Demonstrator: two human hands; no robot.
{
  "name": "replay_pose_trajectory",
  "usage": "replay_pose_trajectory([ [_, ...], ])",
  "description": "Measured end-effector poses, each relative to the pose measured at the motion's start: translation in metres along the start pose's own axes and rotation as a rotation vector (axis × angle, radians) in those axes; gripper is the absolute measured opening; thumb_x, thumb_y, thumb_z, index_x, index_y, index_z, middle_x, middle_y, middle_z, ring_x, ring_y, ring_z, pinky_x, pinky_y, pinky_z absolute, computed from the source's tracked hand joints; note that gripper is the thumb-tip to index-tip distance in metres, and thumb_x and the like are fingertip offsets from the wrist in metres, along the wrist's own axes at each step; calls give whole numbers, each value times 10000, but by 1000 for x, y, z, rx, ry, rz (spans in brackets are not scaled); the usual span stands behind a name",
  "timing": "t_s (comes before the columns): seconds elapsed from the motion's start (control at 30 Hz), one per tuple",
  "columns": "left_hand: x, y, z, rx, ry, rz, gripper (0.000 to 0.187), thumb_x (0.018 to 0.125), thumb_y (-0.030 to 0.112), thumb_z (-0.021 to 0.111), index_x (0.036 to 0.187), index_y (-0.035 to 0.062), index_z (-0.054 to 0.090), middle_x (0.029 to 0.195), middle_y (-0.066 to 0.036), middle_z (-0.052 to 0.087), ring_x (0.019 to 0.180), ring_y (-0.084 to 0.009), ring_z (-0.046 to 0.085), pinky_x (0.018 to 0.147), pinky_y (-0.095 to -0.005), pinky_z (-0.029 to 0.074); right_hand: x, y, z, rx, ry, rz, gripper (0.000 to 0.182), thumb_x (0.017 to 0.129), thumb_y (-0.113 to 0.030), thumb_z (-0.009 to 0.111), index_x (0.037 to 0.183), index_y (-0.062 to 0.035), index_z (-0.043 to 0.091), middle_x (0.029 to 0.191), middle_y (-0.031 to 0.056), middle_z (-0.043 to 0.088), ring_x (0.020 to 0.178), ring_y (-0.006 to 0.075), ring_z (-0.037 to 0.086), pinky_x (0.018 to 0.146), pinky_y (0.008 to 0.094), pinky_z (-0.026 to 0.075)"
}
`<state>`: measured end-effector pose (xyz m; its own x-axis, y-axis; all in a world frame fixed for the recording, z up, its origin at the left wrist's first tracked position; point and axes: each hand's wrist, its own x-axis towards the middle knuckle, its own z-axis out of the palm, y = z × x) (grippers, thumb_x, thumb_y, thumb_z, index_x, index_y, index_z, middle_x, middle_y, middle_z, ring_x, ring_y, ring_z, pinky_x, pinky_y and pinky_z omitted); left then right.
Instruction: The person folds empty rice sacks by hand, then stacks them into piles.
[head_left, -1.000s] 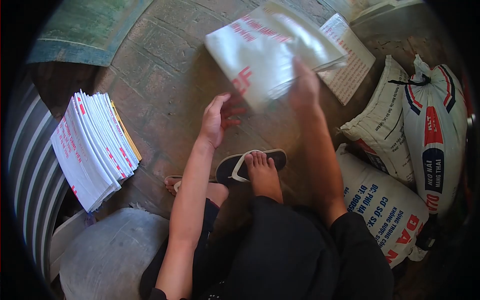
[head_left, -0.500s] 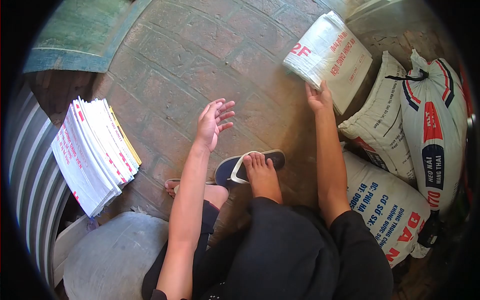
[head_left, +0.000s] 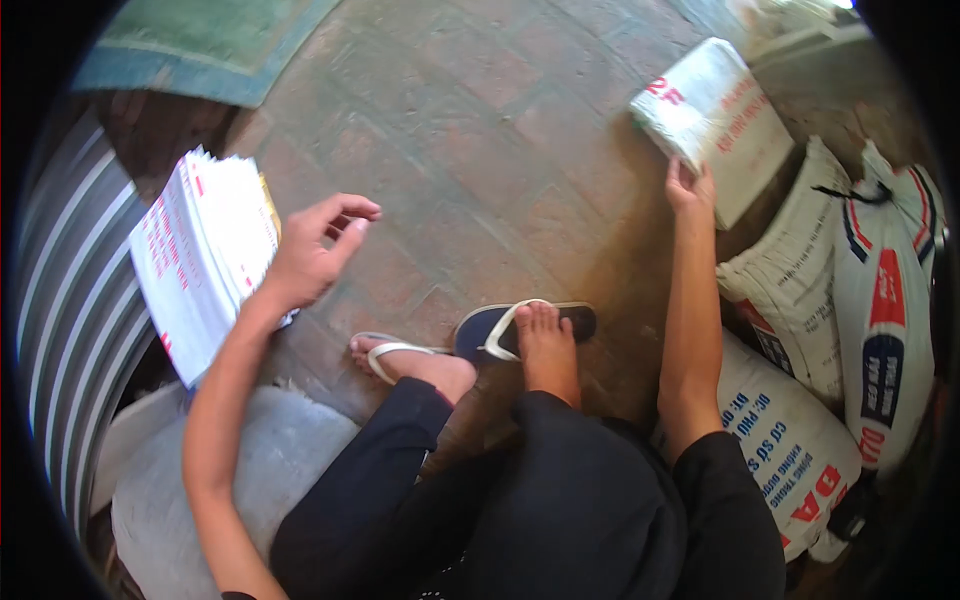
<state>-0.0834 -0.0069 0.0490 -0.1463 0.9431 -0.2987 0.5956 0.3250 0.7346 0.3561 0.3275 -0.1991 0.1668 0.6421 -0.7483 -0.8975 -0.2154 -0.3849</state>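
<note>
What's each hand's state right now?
Left hand: open, fingers loosely curled, empty.
Right hand: fingers at the near edge of the folded printed sacks; gripping or just touching, can't tell.

Plastic sheen, dull brick
Folded sacks (head_left: 735,135) at the right hand (head_left: 692,188): smooth, plastic-looking; floor (head_left: 500,180): rough brick; corrugated sheet (head_left: 75,300) beyond the left hand (head_left: 312,250): shiny (metallic-looking).
</note>
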Motion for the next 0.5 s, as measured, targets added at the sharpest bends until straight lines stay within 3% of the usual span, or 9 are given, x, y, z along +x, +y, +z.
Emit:
replay_pose_trajectory([
  [0.03, -11, -2, -28, 163, 11, 17, 171, 937, 96, 605, 1076, 31, 681, 956, -58, 726, 834, -123, 668, 741, -268, 518, -4, 2, -6, 42, 17, 67, 281, 970, -209, 606, 1176, -19, 597, 1075, 116, 671, 1035, 291, 651, 953, 489, 561],
  [0.1, -33, -19, -72, 410, 282, 77, 158, 917, 120, 647, 1050, 75, 719, 878, -67, 726, 692, -160, 649, 649, -281, 500, -35, 22, -15, -21, 79, 43, 126, 946, -184, 600, 965, -59, 606, 913, 79, 643, 873, 237, 652, 914, 470, 584],
  [0.2, -67, -81, -133, 494, 847, -70, 181, 939, 167, 648, 1076, 73, 722, 884, -77, 720, 775, -135, 652, 702, -278, 508, -80, 59, -30, -193, 126, 53, 77, 900, -163, 604, 912, -86, 603, 813, 29, 626, 764, 183, 616, 770, 406, 564],
  [0.23, -82, -103, -146, 494, 1021, -181, 252, 916, 277, 689, 1077, 85, 720, 918, -72, 721, 794, -156, 659, 728, -290, 514, -83, 71, -31, -219, 117, 111, 76, 894, -167, 608, 913, -94, 602, 823, 17, 620, 759, 173, 602, 761, 397, 552],
  [0.27, -96, -116, -151, 466, 1117, -401, 442, 869, 443, 720, 1118, 79, 697, 947, -77, 714, 834, -177, 668, 762, -309, 514, -83, 76, -37, -245, 113, 154, 75, 888, -171, 613, 914, -102, 601, 834, 6, 614, 753, 162, 589, 752, 389, 540],
  [0.33, -118, -161, -154, 539, 961, -616, 582, 843, 558, 705, 1150, 65, 671, 971, -79, 708, 879, -198, 676, 796, -321, 511, -93, 82, -33, -301, 66, 161, 82, 880, -181, 622, 921, -115, 597, 863, -13, 603, 759, 149, 570, 754, 378, 523],
  [0.5, -91, -135, -125, 543, 716, -611, 619, 840, 584, 696, 1149, 48, 658, 989, -97, 712, 927, -233, 690, 832, -335, 517, -144, 110, -15, -381, -108, 129, 112, 871, -180, 649, 948, -136, 582, 951, -25, 587, 808, 132, 550, 812, 367, 504],
])
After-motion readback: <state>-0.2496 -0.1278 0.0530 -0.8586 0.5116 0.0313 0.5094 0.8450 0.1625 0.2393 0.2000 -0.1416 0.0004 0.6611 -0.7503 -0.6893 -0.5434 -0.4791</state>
